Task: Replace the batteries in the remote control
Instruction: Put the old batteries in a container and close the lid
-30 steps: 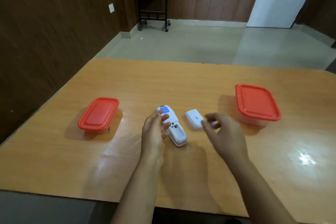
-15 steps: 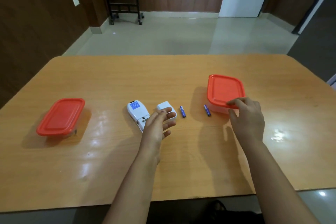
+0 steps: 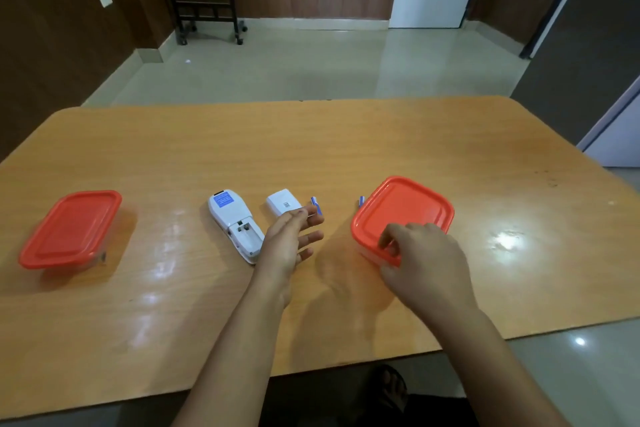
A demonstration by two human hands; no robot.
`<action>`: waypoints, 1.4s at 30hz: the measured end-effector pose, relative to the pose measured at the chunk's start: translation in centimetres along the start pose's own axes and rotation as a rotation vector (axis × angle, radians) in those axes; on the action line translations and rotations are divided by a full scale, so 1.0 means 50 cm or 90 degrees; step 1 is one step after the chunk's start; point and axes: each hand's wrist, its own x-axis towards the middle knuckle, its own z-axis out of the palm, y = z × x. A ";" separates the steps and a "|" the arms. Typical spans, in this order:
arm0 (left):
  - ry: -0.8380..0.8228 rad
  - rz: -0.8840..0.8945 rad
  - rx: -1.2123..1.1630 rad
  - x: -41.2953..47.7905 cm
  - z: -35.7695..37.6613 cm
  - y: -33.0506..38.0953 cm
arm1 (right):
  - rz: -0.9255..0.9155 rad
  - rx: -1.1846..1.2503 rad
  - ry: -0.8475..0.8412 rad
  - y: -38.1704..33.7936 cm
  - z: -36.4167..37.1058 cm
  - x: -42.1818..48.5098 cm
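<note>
**Red-lidded container: opening it from the corner**

The red-lidded container [image 3: 405, 208] stands at the right of the wooden table [image 3: 346, 142]. The right hand [image 3: 426, 260] grips the near-left corner of its lid, fingers curled over the rim. Whether the thumb is hooked beneath the edge cannot be told, as the knuckles hide it. The left hand [image 3: 287, 239] hovers with fingers straight and spread, holding nothing, just beside the remote control [image 3: 233, 222].

The remote control lies face down at centre, its battery bay exposed and empty. The battery cover [image 3: 282, 202] lies just beside it, detached. One blue battery [image 3: 315, 206] lies by the left fingertips. A second blue battery [image 3: 361, 200] lies just beside the container's far-left corner.

Procedure, as judged from this layout:

1. Peel the lid upward from the gripped corner. Do not pull the whole lid at once.
2. The container is probably light. Press the free left hand on its far edge so that it neither slides nor tips.
3. Keep the lift low. A sudden release could knock the second blue battery and set it rolling.
4. Keep the loose batteries apart from any taken out of the container.
</note>
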 end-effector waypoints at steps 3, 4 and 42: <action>-0.021 0.007 0.052 -0.005 0.010 -0.006 | -0.034 0.100 -0.026 -0.031 0.002 -0.021; -0.020 0.015 0.076 -0.007 0.012 -0.009 | -0.041 0.122 -0.035 -0.033 0.002 -0.023; -0.120 0.205 0.512 -0.030 0.025 -0.117 | -0.208 0.121 -0.125 0.086 0.044 -0.055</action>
